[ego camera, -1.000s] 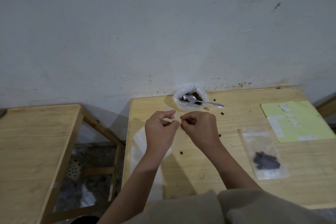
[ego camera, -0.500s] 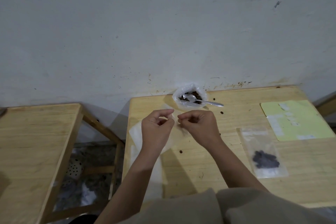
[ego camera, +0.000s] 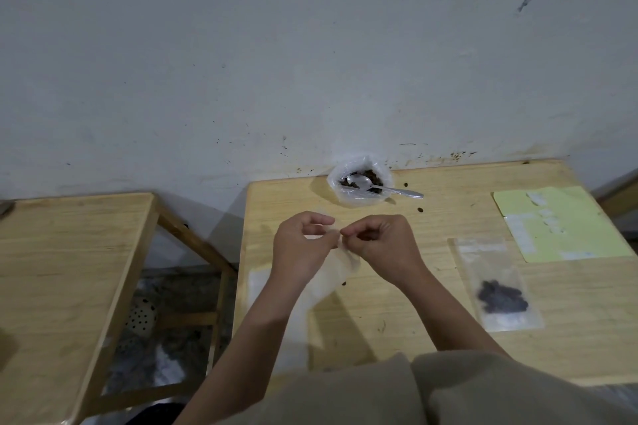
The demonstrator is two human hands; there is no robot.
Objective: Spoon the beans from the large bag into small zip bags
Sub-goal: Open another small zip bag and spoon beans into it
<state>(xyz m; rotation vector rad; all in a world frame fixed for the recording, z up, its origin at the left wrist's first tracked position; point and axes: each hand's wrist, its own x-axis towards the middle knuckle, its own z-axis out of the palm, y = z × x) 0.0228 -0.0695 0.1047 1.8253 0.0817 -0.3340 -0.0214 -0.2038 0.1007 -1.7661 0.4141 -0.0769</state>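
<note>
Since a second ago the two hands have barely shifted over the table (ego camera: pixel 431 338) — they sit a touch closer to the person, and the clear film between them now hangs slanted, down toward the left. To my eye the mouth of the small zip bag (ego camera: pixel 340 264) is being worked open, so no spooning has started for this one.

Over on the left stands a second wooden table (ego camera: pixel 62 269), pale and grained, with clutter on the floor in the gap beside it. Next comes a flat stack of empty clear bags (ego camera: pixel 257 286) lying partly under the left forearm. The left hand (ego camera: pixel 300 248) has thumb and fingers curled, pinching the top edge of the thin, nearly see-through bag; the right hand (ego camera: pixel 383 245) pinches the same edge from the other side, fingertips almost touching. The film looks limp and slippery, likely to cling shut.

Behind the hands, against the scuffed wall, the large bag (ego camera: pixel 345 195) sits rolled down into a round crinkled cup of dark beans (ego camera: pixel 374 178), a shiny metal spoon (ego camera: pixel 390 187) resting in it with its handle poking right. A few loose beans dot the wood. Further right lies a filled bag (ego camera: pixel 497 290), flat, with a dark clump inside — then a pale green sheet (ego camera: pixel 569 217) with whitish labels.
</note>
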